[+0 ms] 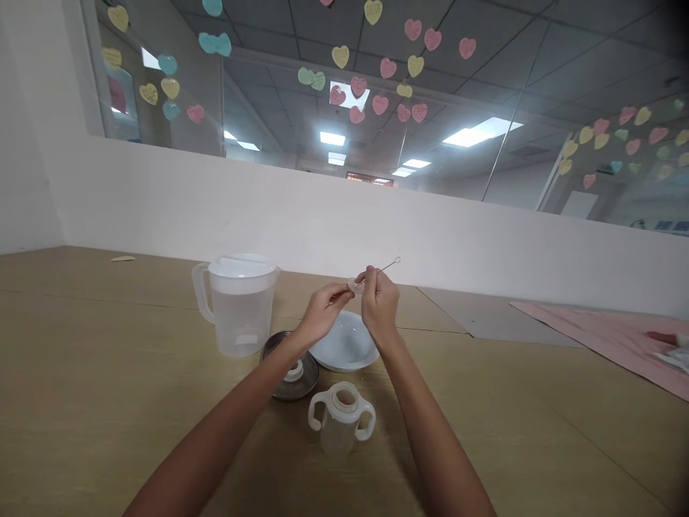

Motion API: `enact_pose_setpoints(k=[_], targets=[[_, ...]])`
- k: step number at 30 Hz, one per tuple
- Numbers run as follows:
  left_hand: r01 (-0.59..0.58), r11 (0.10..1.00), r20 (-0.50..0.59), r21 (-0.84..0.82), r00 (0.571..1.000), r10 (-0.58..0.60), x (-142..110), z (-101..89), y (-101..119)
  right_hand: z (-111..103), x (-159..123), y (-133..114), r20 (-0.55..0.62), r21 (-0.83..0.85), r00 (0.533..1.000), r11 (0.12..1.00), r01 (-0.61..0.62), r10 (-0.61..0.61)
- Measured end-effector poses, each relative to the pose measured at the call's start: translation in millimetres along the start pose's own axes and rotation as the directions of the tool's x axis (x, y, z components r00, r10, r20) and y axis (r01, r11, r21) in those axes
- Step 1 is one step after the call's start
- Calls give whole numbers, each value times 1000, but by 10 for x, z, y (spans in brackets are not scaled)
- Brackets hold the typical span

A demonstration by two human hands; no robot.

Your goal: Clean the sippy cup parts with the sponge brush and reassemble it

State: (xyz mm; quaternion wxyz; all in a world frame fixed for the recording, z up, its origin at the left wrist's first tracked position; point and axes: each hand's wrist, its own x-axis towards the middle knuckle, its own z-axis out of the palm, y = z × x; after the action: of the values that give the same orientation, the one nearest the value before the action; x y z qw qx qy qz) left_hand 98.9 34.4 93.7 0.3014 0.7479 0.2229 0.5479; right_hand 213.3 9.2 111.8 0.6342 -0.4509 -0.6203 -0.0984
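Observation:
Above the white bowl point(344, 348), my left hand point(326, 310) pinches a small translucent piece point(355, 286), perhaps a bottle teat; its exact shape is partly hidden by fingers. My right hand point(380, 301) is closed round a thin wire brush point(390, 264), whose looped end sticks out to the upper right. The brush's other end is hidden at the translucent piece. Nearer to me stands a clear two-handled baby bottle point(339, 431), upright with no cap on. Left of the bowl, a metal dish point(301, 388) holds a white ring point(293, 372), partly behind my left forearm.
A lidded plastic pitcher point(243, 316) of clear liquid stands to the left. On the right lies a pink cloth point(586, 334) with a wrapped item point(675, 355) at its edge. A white wall point(301, 215) with windows rises behind the table point(108, 380).

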Motion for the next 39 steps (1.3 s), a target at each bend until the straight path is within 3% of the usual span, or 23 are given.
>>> enact_pose_setpoints(k=[4, 9, 14, 20, 25, 28, 30, 31, 33, 35, 37, 39], targets=[[-6, 1000, -41, 24, 999, 7, 21, -60, 23, 21, -3, 60, 5, 55, 999, 998, 35, -36], [-23, 997, -3, 70, 1000, 24, 19, -83, 21, 43, -7, 163, 67, 208, 998, 978, -30, 16], [-62, 994, 43, 86, 997, 59, 13, -33, 0, 82, -18, 188, 121, 311, 993, 950, -31, -7], [-27, 990, 111, 140, 994, 12, -24, -25, 34, 14, 28, 222, 196, 246, 981, 968, -49, 0], [51, 991, 151, 127, 986, -71, -28, -18, 115, -162, 136, 139, 106, 167, 988, 978, -129, 113], [74, 988, 185, 134, 978, -99, -43, -51, 116, -382, 238, 87, 47, 271, 978, 939, -209, 204], [67, 980, 225, 187, 968, -109, -64, -108, 66, -673, 315, 111, -125, 412, 943, 881, -234, 308], [68, 974, 234, 218, 965, -120, -74, -144, 29, -858, 349, 146, -262, 483, 895, 852, -204, 362], [90, 962, 204, 256, 968, -145, -77, -209, -51, -1251, 401, 258, -516, 534, 750, 840, -96, 414], [119, 966, 138, 229, 978, -154, -52, -243, -112, -1558, 430, 403, -618, 478, 691, 877, -50, 376], [121, 980, 86, 160, 987, -136, -6, -237, -145, -1674, 442, 549, -568, 476, 717, 872, -114, 404], [111, 987, 63, 115, 991, -119, 36, -204, -167, -1574, 440, 677, -416, 514, 774, 825, -233, 478]])
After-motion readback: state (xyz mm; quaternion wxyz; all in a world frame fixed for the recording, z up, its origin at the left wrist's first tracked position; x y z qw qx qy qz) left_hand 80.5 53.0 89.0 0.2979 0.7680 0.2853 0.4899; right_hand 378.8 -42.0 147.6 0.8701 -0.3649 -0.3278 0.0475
